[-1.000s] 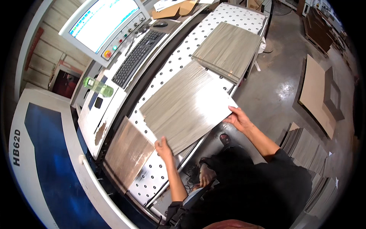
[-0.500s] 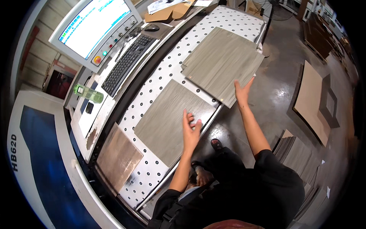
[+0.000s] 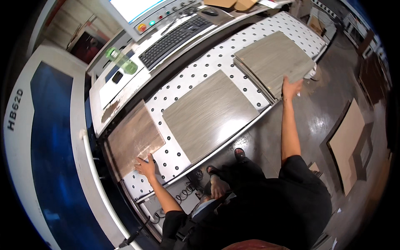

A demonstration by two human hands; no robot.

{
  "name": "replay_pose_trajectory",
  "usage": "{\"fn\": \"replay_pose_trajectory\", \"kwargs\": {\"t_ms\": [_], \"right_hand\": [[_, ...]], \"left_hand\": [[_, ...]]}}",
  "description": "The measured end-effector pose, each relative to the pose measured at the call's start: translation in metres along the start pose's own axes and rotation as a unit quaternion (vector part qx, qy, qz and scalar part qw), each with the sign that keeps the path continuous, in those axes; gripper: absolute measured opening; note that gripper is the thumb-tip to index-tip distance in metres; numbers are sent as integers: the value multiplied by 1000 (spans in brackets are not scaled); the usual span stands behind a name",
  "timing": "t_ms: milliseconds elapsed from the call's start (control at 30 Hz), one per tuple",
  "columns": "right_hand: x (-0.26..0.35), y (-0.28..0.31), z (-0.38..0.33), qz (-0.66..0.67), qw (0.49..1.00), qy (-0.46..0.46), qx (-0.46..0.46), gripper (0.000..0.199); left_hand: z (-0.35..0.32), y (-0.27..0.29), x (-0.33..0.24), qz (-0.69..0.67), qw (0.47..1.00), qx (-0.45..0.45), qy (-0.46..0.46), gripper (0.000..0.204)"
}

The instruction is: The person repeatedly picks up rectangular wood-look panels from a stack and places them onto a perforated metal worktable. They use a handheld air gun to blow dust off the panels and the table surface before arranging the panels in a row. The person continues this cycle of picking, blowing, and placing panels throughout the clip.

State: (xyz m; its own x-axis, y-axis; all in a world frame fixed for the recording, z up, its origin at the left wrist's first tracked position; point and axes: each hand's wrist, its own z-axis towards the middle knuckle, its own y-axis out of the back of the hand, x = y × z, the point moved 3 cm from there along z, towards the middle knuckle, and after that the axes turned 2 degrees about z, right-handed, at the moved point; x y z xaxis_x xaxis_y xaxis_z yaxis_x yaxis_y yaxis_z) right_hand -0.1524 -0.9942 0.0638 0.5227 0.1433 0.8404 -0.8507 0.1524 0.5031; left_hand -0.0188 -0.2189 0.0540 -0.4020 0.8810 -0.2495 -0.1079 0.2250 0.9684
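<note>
My right hand (image 3: 292, 88) touches the near edge of the top grey wood-grain panel (image 3: 275, 62), its thumb and fingers spread apart. That panel lies on a small stack at the right part of the white table, edges nearly lined up. At the left, my left hand (image 3: 146, 167) is open, fingers spread, at the near edge of a brown, worn-looking panel (image 3: 135, 139). Between the hands, a single grey wood-grain panel (image 3: 210, 116) lies flat, light glaring off its near corner.
The white table (image 3: 179, 87) is dotted with black round studs. Behind it are a keyboard (image 3: 177, 41), a mouse (image 3: 209, 12), a green bottle (image 3: 123, 61) and a control screen (image 3: 133, 8). A white rail (image 3: 98, 183) runs at left; tan board (image 3: 346, 143) lies on the floor at right.
The top panel has gone from jutting toward me to nearly squared on its stack, my right hand at its edge. My left hand has moved left from the middle panel to the brown one.
</note>
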Motion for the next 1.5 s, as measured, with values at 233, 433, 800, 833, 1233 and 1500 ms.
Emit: {"fn": "replay_pose_trajectory", "kwargs": {"t_ms": [233,433,800,833,1233,1500], "right_hand": [[82,30,-143,137,910,309,238,49],[73,-1,-233,-58,846,410,335,58],[82,-2,-255,-90,845,425,313,55],[85,0,-265,-102,840,440,301,53],[157,-25,-491,118,774,376,495,44],[135,-2,-562,175,603,431,648,40]], "left_hand": [[21,4,45,-1,999,30,44,112],[42,25,79,-3,998,20,53,112],[81,39,156,-19,999,-6,27,115],[83,38,156,-25,999,-7,28,114],[95,77,157,-157,987,27,12,96],[31,48,151,-143,965,-190,112,88]]}}
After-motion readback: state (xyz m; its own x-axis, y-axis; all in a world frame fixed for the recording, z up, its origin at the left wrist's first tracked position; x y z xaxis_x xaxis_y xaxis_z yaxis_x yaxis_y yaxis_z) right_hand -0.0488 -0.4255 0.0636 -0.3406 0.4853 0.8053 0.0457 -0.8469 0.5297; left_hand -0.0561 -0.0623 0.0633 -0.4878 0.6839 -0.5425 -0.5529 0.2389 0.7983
